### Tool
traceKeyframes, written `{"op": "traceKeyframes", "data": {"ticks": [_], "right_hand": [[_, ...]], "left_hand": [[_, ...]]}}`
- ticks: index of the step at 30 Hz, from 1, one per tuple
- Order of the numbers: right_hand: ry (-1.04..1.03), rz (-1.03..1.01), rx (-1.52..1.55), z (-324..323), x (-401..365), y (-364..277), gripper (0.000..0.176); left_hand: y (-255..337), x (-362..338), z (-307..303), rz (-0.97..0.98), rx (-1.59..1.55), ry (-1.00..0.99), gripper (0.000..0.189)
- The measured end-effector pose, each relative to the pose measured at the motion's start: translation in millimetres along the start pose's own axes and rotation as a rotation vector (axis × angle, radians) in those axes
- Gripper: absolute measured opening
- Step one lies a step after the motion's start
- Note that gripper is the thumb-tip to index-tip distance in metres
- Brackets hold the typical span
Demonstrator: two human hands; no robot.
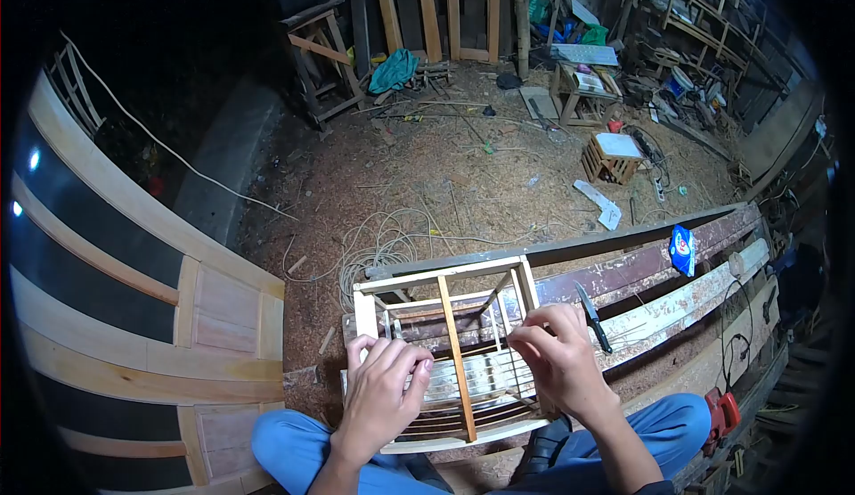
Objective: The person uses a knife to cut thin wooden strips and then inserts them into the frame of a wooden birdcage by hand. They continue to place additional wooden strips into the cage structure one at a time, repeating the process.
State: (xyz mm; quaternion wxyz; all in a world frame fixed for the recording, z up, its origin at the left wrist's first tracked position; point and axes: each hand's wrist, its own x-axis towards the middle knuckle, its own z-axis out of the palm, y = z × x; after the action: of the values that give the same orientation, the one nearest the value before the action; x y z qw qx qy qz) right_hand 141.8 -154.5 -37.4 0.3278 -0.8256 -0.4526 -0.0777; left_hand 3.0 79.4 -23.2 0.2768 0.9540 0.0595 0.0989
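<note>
A small open wooden frame (454,360) with a brown slat (452,352) across its top rests on the plank bench between my knees. My left hand (383,392) is over the frame's left side, fingers curled and thumb drawn in toward them. Anything in it is too small to make out. On the right side, my right hand (565,357) has its thumb and fingertips pinched together above the frame's rail. What they hold, if anything, I cannot make out. A knife with a black handle (594,319) lies on the bench just beyond my right hand.
A blue packet (683,251) sits farther right on the bench planks (623,268). At left stands a large panelled wooden door or frame (227,366). Coiled cable (378,250) lies on the littered ground, with a wooden crate (613,156) beyond. A red tool (723,413) is by my right knee.
</note>
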Motion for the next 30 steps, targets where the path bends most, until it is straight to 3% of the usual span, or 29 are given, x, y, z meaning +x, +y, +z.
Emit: {"op": "traceKeyframes", "data": {"ticks": [3,7,13,15,17,19,20,24,30], "right_hand": [[0.139,0.105,0.029,-4,-4,0,0.019],[-0.027,0.254,0.234,-15,-13,11,0.016],[-0.042,0.287,0.353,-18,-13,12,0.013],[-0.014,0.296,0.419,-11,-14,13,0.012],[0.002,0.242,0.369,-8,-12,16,0.014],[0.032,0.161,0.282,-7,-9,19,0.014],[-0.014,0.241,0.378,-8,-11,17,0.015],[-0.018,0.219,0.391,-10,-9,19,0.017],[0.041,0.265,0.407,-1,-16,16,0.017]], "left_hand": [[1,0,2,-0.013,-0.017,0.009,0.011],[1,0,0,-0.020,-0.007,0.009,0.010],[5,3,3,-0.010,0.051,0.014,0.012],[14,9,9,-0.013,0.021,0.183,0.012],[27,16,11,-0.021,0.075,0.198,0.014],[36,28,16,0.149,0.068,0.257,0.018],[43,36,16,0.193,0.030,0.194,0.016],[44,56,31,0.338,-0.079,-0.087,0.017],[40,51,48,0.258,-0.149,-0.044,0.015]]}}
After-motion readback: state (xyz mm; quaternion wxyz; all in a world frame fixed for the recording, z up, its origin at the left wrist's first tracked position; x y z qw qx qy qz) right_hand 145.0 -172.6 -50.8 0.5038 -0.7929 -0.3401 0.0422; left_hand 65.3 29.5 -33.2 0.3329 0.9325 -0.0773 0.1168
